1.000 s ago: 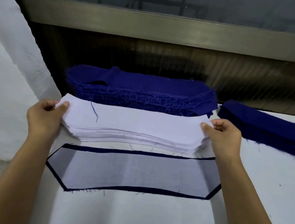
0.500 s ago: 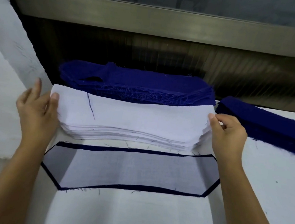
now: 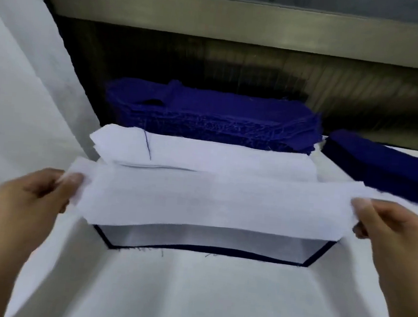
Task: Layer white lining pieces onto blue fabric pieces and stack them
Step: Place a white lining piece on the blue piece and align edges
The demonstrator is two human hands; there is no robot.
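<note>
Left hand [image 3: 30,193], right hand [image 3: 393,230]: fingers [image 3: 71,179] pinch one lining piece [image 3: 214,201] (two blue stacks [image 3: 214,113] [image 3: 384,161]).

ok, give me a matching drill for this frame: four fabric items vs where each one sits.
Items:
1. single white lining piece
2. white lining stack
3. big blue fabric stack
4. lined blue piece

Places:
a. flat on the table, nearest the person, partly covered
b. farthest back
c. pinched at its ends by left hand and right hand
d. mid-table, blue thread lying on top

Pairs: 1-c, 2-d, 3-b, 4-a.
</note>
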